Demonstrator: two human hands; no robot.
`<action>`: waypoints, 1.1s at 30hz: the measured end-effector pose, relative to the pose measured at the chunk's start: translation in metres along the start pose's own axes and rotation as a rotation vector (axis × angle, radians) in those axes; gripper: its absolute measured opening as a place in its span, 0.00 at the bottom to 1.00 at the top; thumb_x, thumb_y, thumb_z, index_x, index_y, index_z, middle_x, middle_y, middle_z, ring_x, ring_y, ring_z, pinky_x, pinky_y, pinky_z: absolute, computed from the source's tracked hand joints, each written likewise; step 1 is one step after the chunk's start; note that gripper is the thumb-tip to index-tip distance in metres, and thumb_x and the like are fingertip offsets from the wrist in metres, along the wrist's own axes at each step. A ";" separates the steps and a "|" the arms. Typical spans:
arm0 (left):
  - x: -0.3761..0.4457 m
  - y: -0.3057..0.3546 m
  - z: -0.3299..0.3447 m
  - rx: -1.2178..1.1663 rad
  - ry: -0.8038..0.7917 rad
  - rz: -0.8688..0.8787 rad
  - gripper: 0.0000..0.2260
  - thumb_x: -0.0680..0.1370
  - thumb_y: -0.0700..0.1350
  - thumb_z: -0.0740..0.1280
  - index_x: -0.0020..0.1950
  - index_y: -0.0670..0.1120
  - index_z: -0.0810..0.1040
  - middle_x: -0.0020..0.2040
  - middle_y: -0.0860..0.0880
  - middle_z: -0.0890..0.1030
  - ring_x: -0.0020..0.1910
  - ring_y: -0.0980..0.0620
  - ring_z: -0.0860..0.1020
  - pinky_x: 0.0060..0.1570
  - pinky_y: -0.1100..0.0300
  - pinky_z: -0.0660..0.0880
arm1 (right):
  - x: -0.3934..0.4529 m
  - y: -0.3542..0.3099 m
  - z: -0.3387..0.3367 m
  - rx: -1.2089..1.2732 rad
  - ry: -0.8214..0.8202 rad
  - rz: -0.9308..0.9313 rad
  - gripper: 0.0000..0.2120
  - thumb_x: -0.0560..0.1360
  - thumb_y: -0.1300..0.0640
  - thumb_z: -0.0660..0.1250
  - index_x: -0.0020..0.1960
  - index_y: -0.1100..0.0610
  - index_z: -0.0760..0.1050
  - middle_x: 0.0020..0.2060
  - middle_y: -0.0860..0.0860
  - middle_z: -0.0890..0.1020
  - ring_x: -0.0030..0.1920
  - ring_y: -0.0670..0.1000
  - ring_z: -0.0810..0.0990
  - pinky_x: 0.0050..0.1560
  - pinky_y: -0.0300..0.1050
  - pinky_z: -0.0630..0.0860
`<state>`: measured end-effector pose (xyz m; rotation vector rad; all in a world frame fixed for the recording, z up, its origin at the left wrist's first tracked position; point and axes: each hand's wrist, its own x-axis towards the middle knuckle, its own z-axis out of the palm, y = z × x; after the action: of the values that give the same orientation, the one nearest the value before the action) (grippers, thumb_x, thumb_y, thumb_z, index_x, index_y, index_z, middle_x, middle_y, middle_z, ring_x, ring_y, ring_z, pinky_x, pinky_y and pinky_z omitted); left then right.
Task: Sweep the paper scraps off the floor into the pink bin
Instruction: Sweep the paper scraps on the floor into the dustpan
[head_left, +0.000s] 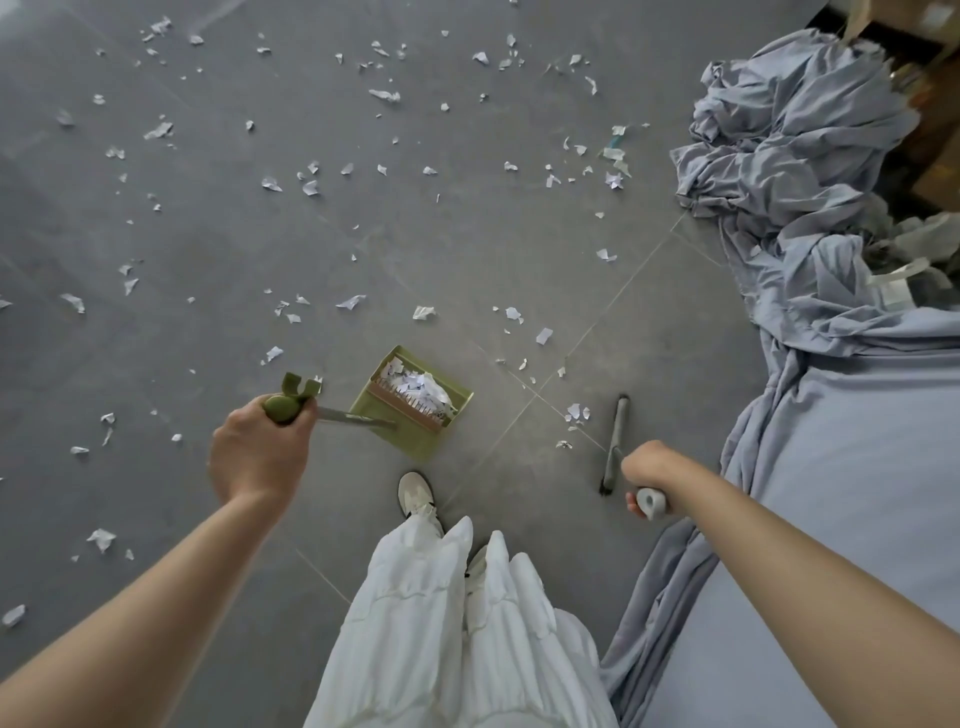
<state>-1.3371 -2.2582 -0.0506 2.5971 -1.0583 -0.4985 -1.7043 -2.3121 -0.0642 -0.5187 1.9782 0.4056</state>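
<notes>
Head view: left hand, grip curled tight round the olive handle of a green dustpan; dustpan sits on the grey tiled floor, centre near, holding a heap of scraps; right hand fisted on the grey broom handle, broom head on floor right of dustpan; paper scraps scattered far and left; blue-grey sheet bunched at right; pink bin out of view.

A lived-in room of a home, most likely a bedroom. A grey tiled floor is littered with paper scraps. To the right of the floor lies crumpled blue-grey bedding, spreading onto a sheet-covered surface. Beyond the bedding stand brown cardboard boxes.
</notes>
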 end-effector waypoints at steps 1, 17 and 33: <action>0.006 -0.001 -0.001 0.008 -0.005 -0.006 0.17 0.76 0.56 0.68 0.45 0.42 0.82 0.40 0.37 0.80 0.43 0.35 0.77 0.39 0.53 0.67 | -0.001 -0.008 0.004 0.060 0.001 -0.032 0.15 0.81 0.65 0.52 0.36 0.60 0.63 0.33 0.55 0.71 0.30 0.50 0.71 0.19 0.35 0.71; 0.127 -0.026 -0.020 0.077 -0.055 -0.089 0.12 0.72 0.56 0.72 0.45 0.48 0.84 0.40 0.40 0.82 0.44 0.36 0.80 0.41 0.51 0.74 | -0.045 -0.221 0.054 0.301 -0.112 -0.166 0.09 0.80 0.68 0.49 0.44 0.61 0.64 0.36 0.56 0.68 0.28 0.51 0.65 0.18 0.34 0.67; 0.168 -0.027 -0.036 0.062 -0.042 -0.121 0.12 0.71 0.55 0.75 0.43 0.46 0.85 0.40 0.38 0.82 0.43 0.35 0.80 0.39 0.51 0.72 | -0.076 -0.306 0.062 -0.289 -0.129 -0.475 0.06 0.72 0.68 0.54 0.39 0.62 0.67 0.27 0.59 0.73 0.20 0.52 0.70 0.26 0.38 0.68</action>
<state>-1.1926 -2.3548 -0.0638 2.7282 -0.9480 -0.5585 -1.4678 -2.5289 -0.0408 -1.0892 1.6132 0.4119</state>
